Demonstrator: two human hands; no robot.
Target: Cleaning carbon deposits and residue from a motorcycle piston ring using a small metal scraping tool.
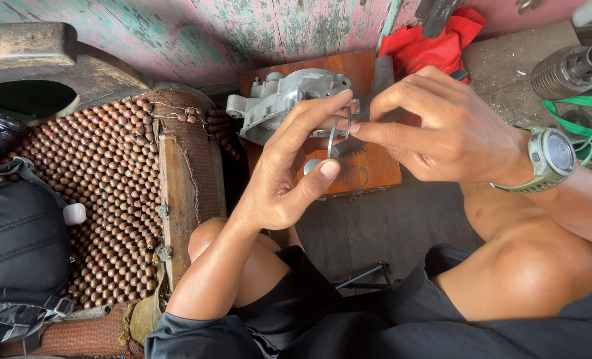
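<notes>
My left hand (289,179) holds a small metal valve (327,149) between thumb and fingers, its round head down by my thumb and its thin stem pointing up. My right hand (442,129), with a grey wristwatch (552,159), pinches the top of the stem, where a small part sits; I cannot tell what kind. Both hands hover above a grey cast-metal engine casing (279,100) that lies on a reddish-brown wooden board (376,169). My bare knees show below.
A seat covered in wooden beads (103,186) stands at the left with a black bag (17,246) on it. A red cloth (429,40), a finned metal cylinder (568,70) and green strapping (585,116) lie at the back right. A thin dark tool (362,276) lies on the floor.
</notes>
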